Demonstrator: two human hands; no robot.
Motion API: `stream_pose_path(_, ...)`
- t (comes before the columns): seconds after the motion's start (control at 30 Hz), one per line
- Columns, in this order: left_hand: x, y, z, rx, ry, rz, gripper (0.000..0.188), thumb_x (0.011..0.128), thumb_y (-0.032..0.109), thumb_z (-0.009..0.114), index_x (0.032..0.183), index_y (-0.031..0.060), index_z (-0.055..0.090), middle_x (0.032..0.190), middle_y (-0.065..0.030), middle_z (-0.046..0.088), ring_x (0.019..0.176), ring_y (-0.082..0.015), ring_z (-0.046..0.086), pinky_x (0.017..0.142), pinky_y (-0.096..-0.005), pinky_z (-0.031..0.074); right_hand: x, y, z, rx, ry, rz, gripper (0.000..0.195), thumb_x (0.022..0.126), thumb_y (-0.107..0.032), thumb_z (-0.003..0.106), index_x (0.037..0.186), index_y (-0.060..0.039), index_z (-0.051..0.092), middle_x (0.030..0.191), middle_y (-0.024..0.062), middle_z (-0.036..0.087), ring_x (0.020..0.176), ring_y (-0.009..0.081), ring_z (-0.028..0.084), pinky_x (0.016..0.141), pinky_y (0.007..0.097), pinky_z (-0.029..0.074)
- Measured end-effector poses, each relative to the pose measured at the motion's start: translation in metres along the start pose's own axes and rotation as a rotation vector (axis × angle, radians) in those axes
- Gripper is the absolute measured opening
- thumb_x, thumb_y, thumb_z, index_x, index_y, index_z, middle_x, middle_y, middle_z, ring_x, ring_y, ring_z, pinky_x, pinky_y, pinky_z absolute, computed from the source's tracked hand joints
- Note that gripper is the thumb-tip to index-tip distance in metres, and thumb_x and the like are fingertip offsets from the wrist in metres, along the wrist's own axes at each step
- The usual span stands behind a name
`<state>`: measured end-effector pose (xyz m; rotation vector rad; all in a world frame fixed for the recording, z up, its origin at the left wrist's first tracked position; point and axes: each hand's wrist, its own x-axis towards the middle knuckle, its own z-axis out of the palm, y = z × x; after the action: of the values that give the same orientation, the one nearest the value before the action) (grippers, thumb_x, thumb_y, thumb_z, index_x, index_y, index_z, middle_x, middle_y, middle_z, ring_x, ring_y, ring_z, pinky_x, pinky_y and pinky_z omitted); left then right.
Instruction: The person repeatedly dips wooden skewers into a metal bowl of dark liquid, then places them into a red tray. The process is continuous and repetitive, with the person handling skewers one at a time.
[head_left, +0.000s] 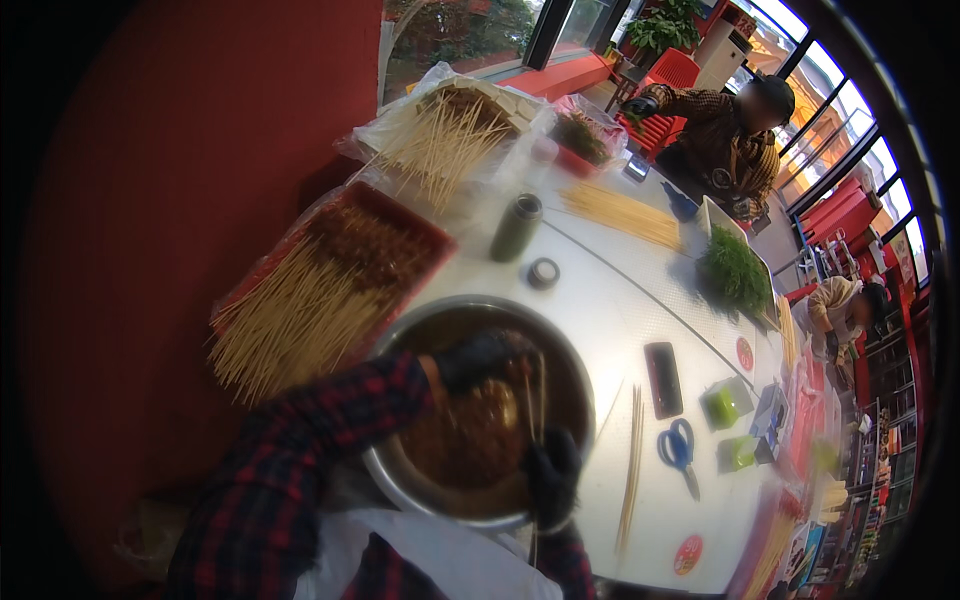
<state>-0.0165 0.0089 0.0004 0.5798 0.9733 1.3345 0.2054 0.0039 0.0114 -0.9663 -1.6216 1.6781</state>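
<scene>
A large metal bowl (379, 469) in front of me holds dark, wet marinated meat (469, 442). My left hand (476, 361), in a black glove, reaches over the bowl; its fingertips are at a piece of meat around the upper ends of thin wooden skewers (537, 397). My right hand (553, 476), also gloved in black, grips those skewers lower down at the bowl's near right rim. Blur hides the exact finger grip and how many skewers there are.
Left of the bowl, a red tray (416, 225) carries many meat skewers. Beyond stand a green bottle (516, 227) and its cap (543, 274). On the right lie loose skewers (632, 469), a phone (664, 380) and blue-handled scissors (679, 450). A co-worker (720, 142) is across the table.
</scene>
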Motion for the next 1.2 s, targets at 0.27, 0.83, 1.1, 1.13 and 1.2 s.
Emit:
stream_pose_path(0.27,0.002,-0.011,0.001,-0.064,-0.02,0.001,0.02,0.087,0.022,0.055,0.097,0.0053,0.058,0.084,-0.0041,0.06,0.075,-0.0113,0.059,0.064,-0.0223,0.049,0.0,-0.001,0.002,-0.059,-0.001,-0.026,0.016,0.084,0.001,0.053,0.099,0.0002,0.053,0.064,0.003,0.053,0.056,0.0096,0.051,0.051,0.023,0.041)
stream_pose_path(0.83,0.008,-0.02,0.0,-0.408,-0.203,-0.015,0.015,0.089,0.019,0.05,0.094,0.0058,0.057,0.086,-0.0035,0.06,0.071,-0.0099,0.057,0.06,-0.0205,0.046,0.001,0.001,0.002,-0.118,0.025,-0.075,0.013,0.084,0.001,0.052,0.096,-0.0002,0.053,0.063,0.004,0.054,0.056,0.0103,0.053,0.052,0.0238,0.042)
stream_pose_path(1.1,0.0,-0.006,0.008,-0.142,-0.041,0.026,0.019,0.09,0.022,0.047,0.094,0.0063,0.057,0.085,-0.0044,0.06,0.07,-0.0104,0.057,0.062,-0.0216,0.046,0.001,-0.002,0.002,-0.161,0.008,-0.075,0.013,0.084,0.0,0.053,0.097,-0.0002,0.053,0.062,0.0042,0.054,0.055,0.01,0.053,0.051,0.0232,0.042)
stream_pose_path(1.13,0.0,-0.007,0.008,-0.122,-0.039,0.033,0.019,0.09,0.022,0.048,0.095,0.0063,0.057,0.085,-0.0046,0.06,0.07,-0.0106,0.057,0.062,-0.0219,0.046,0.001,-0.002,0.002,-0.166,0.008,-0.086,0.013,0.084,0.0,0.053,0.097,-0.0002,0.053,0.062,0.0042,0.054,0.055,0.0099,0.052,0.051,0.0233,0.042)
stream_pose_path(1.2,0.0,-0.01,0.008,-0.088,-0.061,0.092,0.019,0.09,0.022,0.048,0.095,0.0064,0.058,0.085,-0.0052,0.061,0.071,-0.0112,0.057,0.064,-0.0229,0.046,0.001,-0.001,0.002,-0.17,0.01,-0.094,0.013,0.084,0.0,0.053,0.096,-0.0001,0.053,0.062,0.0042,0.054,0.055,0.0099,0.052,0.051,0.0235,0.042)
